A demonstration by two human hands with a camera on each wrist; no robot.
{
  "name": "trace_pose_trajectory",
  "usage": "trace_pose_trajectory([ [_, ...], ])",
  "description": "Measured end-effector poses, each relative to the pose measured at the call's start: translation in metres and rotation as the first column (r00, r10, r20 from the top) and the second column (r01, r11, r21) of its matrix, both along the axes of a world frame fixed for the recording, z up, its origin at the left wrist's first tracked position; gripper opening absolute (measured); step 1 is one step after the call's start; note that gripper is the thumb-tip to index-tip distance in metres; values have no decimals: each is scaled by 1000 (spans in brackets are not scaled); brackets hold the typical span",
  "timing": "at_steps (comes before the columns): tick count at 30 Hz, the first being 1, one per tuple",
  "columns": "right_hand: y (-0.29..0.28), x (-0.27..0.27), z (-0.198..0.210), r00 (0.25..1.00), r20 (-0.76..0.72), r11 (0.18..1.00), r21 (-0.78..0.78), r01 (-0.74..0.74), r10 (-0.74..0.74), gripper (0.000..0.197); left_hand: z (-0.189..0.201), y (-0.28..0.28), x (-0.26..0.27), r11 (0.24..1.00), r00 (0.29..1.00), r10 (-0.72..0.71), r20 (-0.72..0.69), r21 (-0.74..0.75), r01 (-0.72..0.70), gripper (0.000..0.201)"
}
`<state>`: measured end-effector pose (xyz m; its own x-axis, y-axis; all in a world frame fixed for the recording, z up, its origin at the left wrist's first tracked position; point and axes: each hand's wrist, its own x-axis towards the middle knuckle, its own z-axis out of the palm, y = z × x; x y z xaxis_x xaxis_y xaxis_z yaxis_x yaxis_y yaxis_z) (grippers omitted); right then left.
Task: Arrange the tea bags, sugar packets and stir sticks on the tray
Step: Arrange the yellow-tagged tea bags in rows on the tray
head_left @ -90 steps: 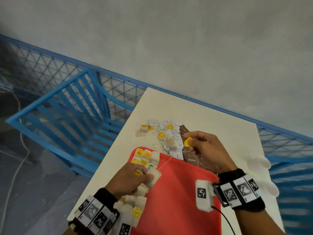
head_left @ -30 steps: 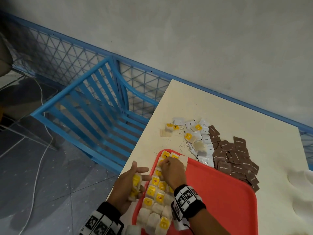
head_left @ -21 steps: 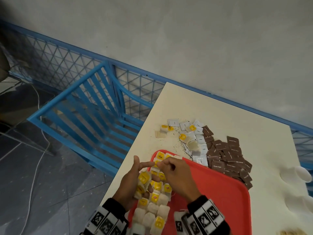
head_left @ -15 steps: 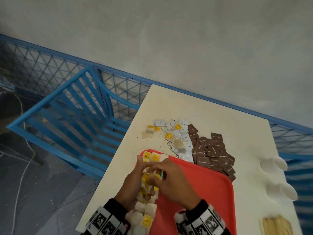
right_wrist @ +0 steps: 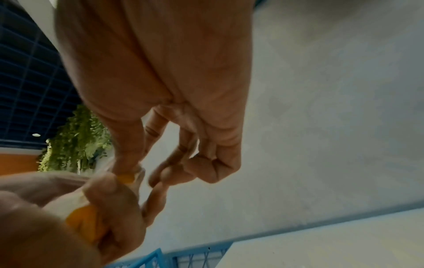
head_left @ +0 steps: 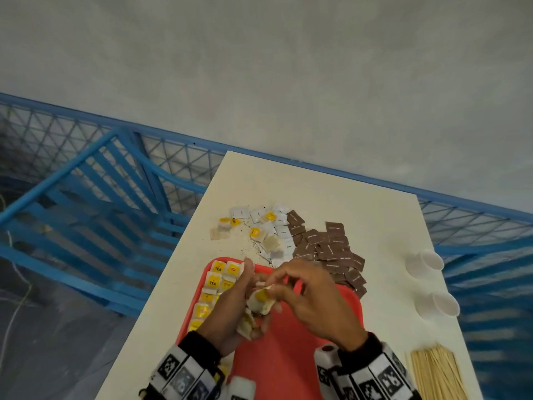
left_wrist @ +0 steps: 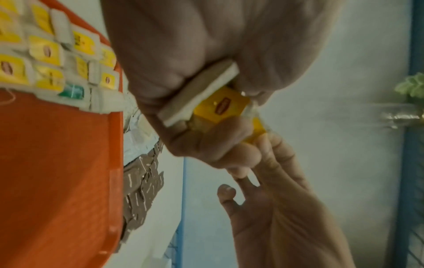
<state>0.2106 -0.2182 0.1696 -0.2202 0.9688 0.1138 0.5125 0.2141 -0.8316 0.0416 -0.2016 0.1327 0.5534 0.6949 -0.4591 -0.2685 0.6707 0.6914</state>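
Head view shows the tea bags [head_left: 214, 287] partly done: two neat columns with yellow tags lie along the left edge of the red tray [head_left: 291, 368]; the left hand [head_left: 230, 310] has its grip curled round a small stack of further tea bags [head_left: 261, 301] above the tray, and the right hand [head_left: 314, 301] pinches the top one by its yellow tag between thumb and forefinger, other fingers loosely bent; I judge it is being peeled off to extend the rows.

Left to do, as it looks: a few loose tea bags [head_left: 259, 230] lie on the counter [head_left: 331, 197] beyond the tray, mixed with white sugar packets [head_left: 281, 226]; the brown sugar packets [head_left: 331, 246] sit in a heap just beside them, none on the tray that I can see; the stir sticks [head_left: 435, 373] lie in a bundle at the near right of the counter, well apart from the tray; most of the tray's floor is bare red.

Two white cups [head_left: 429, 281] stand at the right edge.

Hard to tell: how many bags the left hand holds; the hands hide the tray's middle, and its near end is cut off; both wrist views are blurred, the right one showing little but fingers and wall.
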Motion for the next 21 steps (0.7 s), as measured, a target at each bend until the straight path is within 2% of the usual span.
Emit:
trace_pose_trajectory([
  [2, -3, 4, 9, 996, 72, 997, 62, -47, 43, 8, 5, 0, 2, 997, 993, 19, 116, -83, -9, 56],
  [5, -5, 4, 20, 990, 49, 983, 122, -134, 129, 7, 10, 0, 4, 990, 973, 23, 228, -143, 10, 43],
  [8, -4, 7, 27, 991, -12, 981, 143, -130, 133, 4, 9, 2, 5, 998, 981, 22, 194, -63, -10, 24],
  [12, 0, 7, 38, 994, -92, 995, 78, -56, 63, 7, 7, 5, 3, 998, 990, 69, 120, -20, -68, 12],
  [14, 6, 8, 43, 990, -138, 996, 84, -12, 24, 8, 5, 7, -1, 996, 995, 83, 58, 20, -85, 14],
  [16, 13, 12, 47, 994, -106, 996, 92, 16, -6, 11, 6, 12, -8, 992, 995, 100, -7, 76, -99, 13],
  [17, 17, 15, 49, 998, -58, 995, 97, 21, -16, 13, 8, 15, -12, 988, 993, 116, -27, 105, -113, 18],
  [19, 23, 19, 53, 999, 52, 993, 118, 9, -16, 18, 23, 22, -16, 974, 988, 146, -42, 180, -136, 13],
  [21, 28, 20, 58, 994, 107, 992, 125, -10, -4, 20, 45, 27, -18, 933, 979, 185, -89, 328, -146, 6],
])
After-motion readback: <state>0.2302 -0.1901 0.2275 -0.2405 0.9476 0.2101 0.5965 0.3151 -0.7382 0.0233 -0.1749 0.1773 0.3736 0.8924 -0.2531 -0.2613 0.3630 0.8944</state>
